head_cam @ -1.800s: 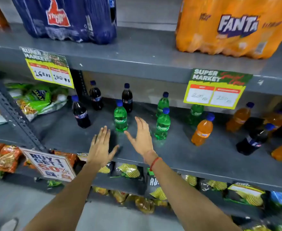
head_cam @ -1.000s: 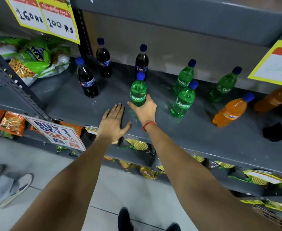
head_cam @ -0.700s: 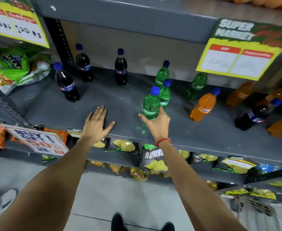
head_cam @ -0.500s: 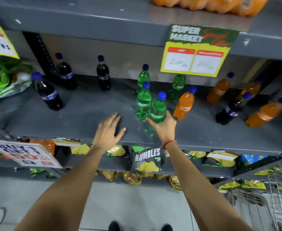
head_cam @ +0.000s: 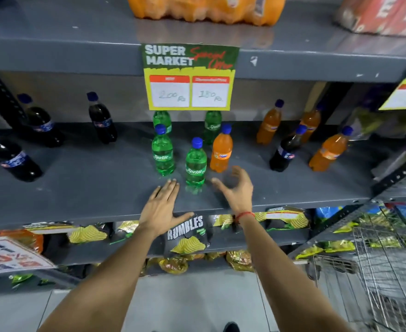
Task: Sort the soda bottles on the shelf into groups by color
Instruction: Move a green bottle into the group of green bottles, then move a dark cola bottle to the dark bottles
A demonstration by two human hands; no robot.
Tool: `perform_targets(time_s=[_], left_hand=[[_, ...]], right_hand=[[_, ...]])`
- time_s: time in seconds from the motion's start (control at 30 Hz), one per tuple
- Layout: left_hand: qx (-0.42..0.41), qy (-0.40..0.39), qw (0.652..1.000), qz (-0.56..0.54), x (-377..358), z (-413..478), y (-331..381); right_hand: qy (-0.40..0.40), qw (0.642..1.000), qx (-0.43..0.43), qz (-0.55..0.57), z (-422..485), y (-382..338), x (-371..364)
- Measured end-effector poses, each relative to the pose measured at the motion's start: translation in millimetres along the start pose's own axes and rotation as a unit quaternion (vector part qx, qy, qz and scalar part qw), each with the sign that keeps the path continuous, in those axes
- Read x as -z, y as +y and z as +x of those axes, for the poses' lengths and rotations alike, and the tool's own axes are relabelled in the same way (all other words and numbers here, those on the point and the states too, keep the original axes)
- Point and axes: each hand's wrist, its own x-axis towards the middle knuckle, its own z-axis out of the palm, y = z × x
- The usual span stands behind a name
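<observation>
Head cam, only view here. Grey metal shelf [head_cam: 82,188] with small soda bottles standing all over it.

Left hand [head_cam: 161,207] lies flat on the front of the shelf, palm down, fingers spread, holding nothing. Right hand [head_cam: 235,188] is just right of the front green bottle [head_cam: 195,162], open with fingers loosely curled, not touching it and gripping nothing. A red thread [head_cam: 244,215] is tied round that wrist.

Greens sit in the middle: the front one near the shelf edge between the two hands, a second green [head_cam: 162,152] just behind and left of it, and two more at the back, back-left green [head_cam: 162,119] and back-right green [head_cam: 212,127], both with their tops hidden behind the price sign [head_cam: 188,76].

An orange bottle [head_cam: 221,152] stands just right of the front green, close beside it. Three more oranges are further right: back orange [head_cam: 269,123], a second back orange [head_cam: 309,124] partly behind a cola, and right orange [head_cam: 329,150].

Colas: three on the left, far-left cola [head_cam: 12,159], back-left cola [head_cam: 40,121], mid-left cola [head_cam: 101,119], plus one stray right cola [head_cam: 285,152] sitting among the oranges.

Snack bags [head_cam: 186,236] fill the shelf below.
</observation>
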Motion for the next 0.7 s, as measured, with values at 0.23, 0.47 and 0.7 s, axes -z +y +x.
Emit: perform_targets(time_s=[0.23,0.47,0.7], left_hand=[[-0.001,0.023,1.0,0.0,-5.2,2.0,2.5],[0.002,0.031,0.999,-0.016,-4.8,3.9,4.6],[0.003,0.029,0.999,-0.015,-6.8,4.4,5.0]], right_hand=[[0.162,0.97,-0.178,-0.04,64.5,41.3,98.7],[0.105,0.977,-0.187,-0.007,110.6,30.5,112.4],[0.142,0.981,-0.124,-0.047,78.0,22.3,105.7]])
